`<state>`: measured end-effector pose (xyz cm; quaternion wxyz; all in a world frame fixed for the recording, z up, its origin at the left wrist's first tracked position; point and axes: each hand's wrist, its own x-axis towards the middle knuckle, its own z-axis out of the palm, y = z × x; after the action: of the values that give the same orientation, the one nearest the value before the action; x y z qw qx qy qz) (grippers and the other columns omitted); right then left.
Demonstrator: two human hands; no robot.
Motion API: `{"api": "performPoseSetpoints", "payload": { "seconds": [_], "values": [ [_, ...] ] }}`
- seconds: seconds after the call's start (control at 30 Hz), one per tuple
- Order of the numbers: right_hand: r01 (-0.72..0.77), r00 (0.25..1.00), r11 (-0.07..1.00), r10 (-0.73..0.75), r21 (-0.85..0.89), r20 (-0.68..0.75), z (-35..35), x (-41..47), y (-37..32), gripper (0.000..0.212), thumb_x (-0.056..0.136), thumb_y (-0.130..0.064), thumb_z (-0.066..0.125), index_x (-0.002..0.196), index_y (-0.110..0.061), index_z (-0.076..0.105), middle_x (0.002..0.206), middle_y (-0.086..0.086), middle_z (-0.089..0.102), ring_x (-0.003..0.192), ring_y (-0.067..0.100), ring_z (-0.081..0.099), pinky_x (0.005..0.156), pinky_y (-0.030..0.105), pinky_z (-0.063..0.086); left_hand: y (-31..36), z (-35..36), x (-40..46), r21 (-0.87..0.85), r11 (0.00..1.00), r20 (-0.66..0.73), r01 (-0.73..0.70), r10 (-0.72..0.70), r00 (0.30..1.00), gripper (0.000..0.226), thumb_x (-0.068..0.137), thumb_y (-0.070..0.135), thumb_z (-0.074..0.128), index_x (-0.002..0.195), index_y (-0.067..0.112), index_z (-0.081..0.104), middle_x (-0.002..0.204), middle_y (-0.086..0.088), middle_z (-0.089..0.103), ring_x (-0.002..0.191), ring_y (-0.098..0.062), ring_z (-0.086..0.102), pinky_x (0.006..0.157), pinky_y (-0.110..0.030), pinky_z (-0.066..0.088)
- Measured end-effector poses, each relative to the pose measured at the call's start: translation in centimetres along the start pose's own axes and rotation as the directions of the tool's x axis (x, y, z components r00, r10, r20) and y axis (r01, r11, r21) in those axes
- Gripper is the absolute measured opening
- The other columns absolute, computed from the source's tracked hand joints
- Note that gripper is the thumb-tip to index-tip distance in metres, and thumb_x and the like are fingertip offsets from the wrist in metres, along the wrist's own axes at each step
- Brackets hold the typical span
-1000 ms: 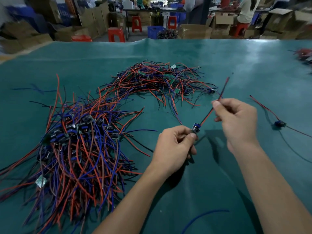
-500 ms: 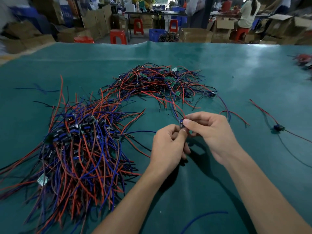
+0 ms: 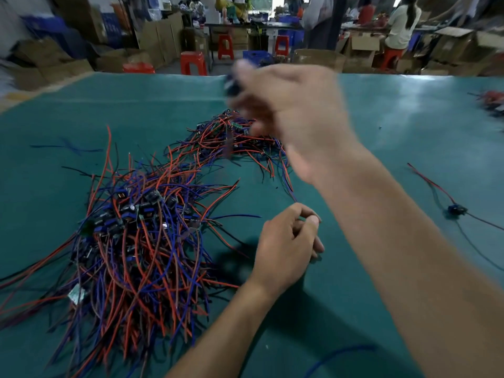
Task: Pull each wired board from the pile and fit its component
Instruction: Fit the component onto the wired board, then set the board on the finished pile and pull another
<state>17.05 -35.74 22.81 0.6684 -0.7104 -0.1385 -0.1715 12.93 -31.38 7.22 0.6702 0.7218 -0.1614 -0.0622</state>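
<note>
Workshop floor behind: cardboard boxes (image 3: 362,47), red stools (image 3: 193,62), people seated at far benches, all soft and out of focus. Work surface is a green mat (image 3: 409,126) covering the table.

What we can't resolve: our right hand (image 3: 294,115) is raised over the far side of the mat and heavily motion-blurred. A dark bluish lump (image 3: 231,84) sits at its fingertips, with a faint reddish wire streak hanging below it. Looks like a wired board, but the blur stops us confirming that, and we cannot tell whether the fingers are gripping it or just in front of it. The hand also covers part of the far pile (image 3: 231,140).

Our left hand (image 3: 289,241) is low over the mat near the centre, fingers curled in, thumb and forefinger tips together. Whether anything small is pinched there we cannot make out.

Task stock: near pile (image 3: 136,241) at left, a dense tangle of red, blue and black leads with small blue-and-black boards bunched near its top. Its lower edge is cut off by the frame. The far pile is thinner, with small green boards among the leads.

One wired board (image 3: 455,209) lies alone on the mat at right, well apart from both piles. Another blurred tangle (image 3: 493,102) is cut off at the right edge. A loose blue wire (image 3: 341,356) lies at bottom.
</note>
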Motion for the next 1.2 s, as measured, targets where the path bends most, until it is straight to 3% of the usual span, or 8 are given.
{"api": "performPoseSetpoints", "payload": {
  "seconds": [0.13, 0.27, 0.4, 0.5, 0.7, 0.83, 1.03, 1.2],
  "values": [
    [0.130, 0.961, 0.683, 0.092, -0.718, 0.262, 1.5, 3.2, 3.5, 0.024, 0.091, -0.033, 0.067, 0.086, -0.014, 0.079, 0.083, 0.005, 0.078, 0.081, 0.023, 0.073, 0.076, 0.033, 0.059, 0.1, -0.1, 0.0, 0.007, 1.000, -0.015, 0.010, -0.010, 1.000, 0.013, 0.100, 0.017, 0.050, 0.094, 0.021, 0.061, 0.065, -0.009, 0.071, 0.051, -0.014, 0.061, 0.054, -0.025, 0.049],
    [-0.177, 0.968, 0.403, 0.235, -0.898, -0.086, -3.7, 6.1, 9.0, 0.034, 0.085, -0.010, 0.058, 0.115, -0.017, 0.073, 0.121, 0.015, 0.070, 0.115, 0.032, 0.065, 0.101, 0.038, 0.052, -0.3, -0.2, 0.1, 0.104, 0.994, -0.030, -0.044, 0.047, 0.998, 0.006, 0.099, 0.021, 0.053, 0.098, 0.023, 0.059, 0.066, -0.003, 0.073, 0.056, -0.015, 0.064, 0.068, -0.036, 0.057],
    [-0.146, 0.894, 0.181, 0.445, -0.973, -0.051, -7.0, 6.2, 13.7, 0.050, 0.091, -0.014, 0.057, 0.141, -0.011, 0.052, 0.143, 0.020, 0.053, 0.130, 0.038, 0.052, 0.106, 0.042, 0.047, -0.6, -0.1, 0.4, 0.103, 0.993, -0.043, -0.064, 0.069, 0.997, 0.007, 0.096, 0.022, 0.052, 0.100, 0.024, 0.057, 0.064, -0.002, 0.072, 0.055, -0.016, 0.065, 0.067, -0.036, 0.058],
    [-0.145, 0.902, 0.214, 0.430, -0.966, -0.040, -8.0, 6.2, 14.9, 0.055, 0.094, -0.029, 0.064, 0.146, -0.018, 0.050, 0.145, 0.018, 0.050, 0.132, 0.037, 0.050, 0.107, 0.040, 0.045, -0.7, 0.0, 0.5, 0.116, 0.991, -0.050, -0.062, 0.069, 0.996, 0.010, 0.093, 0.027, 0.051, 0.102, 0.025, 0.056, 0.063, -0.001, 0.071, 0.057, -0.018, 0.065, 0.070, -0.042, 0.059],
    [-0.215, 0.942, 0.315, 0.317, -0.924, -0.111, -9.1, 5.2, 14.5, 0.017, 0.083, -0.039, 0.077, 0.083, -0.025, 0.066, 0.102, 0.006, 0.071, 0.102, 0.029, 0.064, 0.086, 0.032, 0.051, -0.8, 0.0, 0.6, 0.120, 0.991, -0.068, -0.056, 0.064, 0.996, 0.012, 0.092, 0.025, 0.051, 0.103, 0.026, 0.055, 0.063, 0.000, 0.071, 0.058, -0.018, 0.066, 0.072, -0.043, 0.059],
    [-0.344, 0.936, 0.346, 0.205, -0.873, -0.288, -11.0, 4.0, 13.4, 0.005, 0.077, -0.026, 0.077, 0.078, -0.024, 0.073, 0.097, 0.012, 0.075, 0.098, 0.032, 0.068, 0.086, 0.034, 0.053, -0.9, -0.1, 0.7, 0.122, 0.991, -0.108, -0.049, 0.063, 0.992, 0.011, 0.093, 0.023, 0.053, 0.104, 0.025, 0.056, 0.065, 0.001, 0.071, 0.062, -0.019, 0.065, 0.076, -0.044, 0.059],
    [-0.522, 0.813, 0.585, 0.123, -0.620, -0.569, -15.3, 2.0, 11.2, 0.013, 0.069, -0.033, 0.071, 0.074, -0.021, 0.070, 0.073, 0.004, 0.068, 0.091, 0.029, 0.071, 0.085, 0.033, 0.055, -0.8, -0.2, 0.8, 0.111, 0.994, -0.156, -0.016, 0.033, 0.987, 0.013, 0.097, 0.021, 0.057, 0.109, 0.026, 0.056, 0.074, -0.001, 0.071, 0.074, -0.023, 0.067, 0.082, -0.044, 0.055],
    [-0.526, 0.671, 0.803, 0.188, -0.282, -0.717, -18.7, 0.4, 10.2, 0.004, 0.062, -0.015, 0.065, 0.063, -0.017, 0.068, 0.071, 0.010, 0.067, 0.071, 0.029, 0.067, 0.082, 0.053, 0.062, -0.8, -0.3, 1.0, 0.104, 0.995, -0.174, 0.006, 0.012, 0.985, 0.013, 0.096, 0.021, 0.058, 0.108, 0.026, 0.057, 0.075, -0.001, 0.068, 0.079, -0.022, 0.067, 0.081, -0.044, 0.054]
  ]
}}
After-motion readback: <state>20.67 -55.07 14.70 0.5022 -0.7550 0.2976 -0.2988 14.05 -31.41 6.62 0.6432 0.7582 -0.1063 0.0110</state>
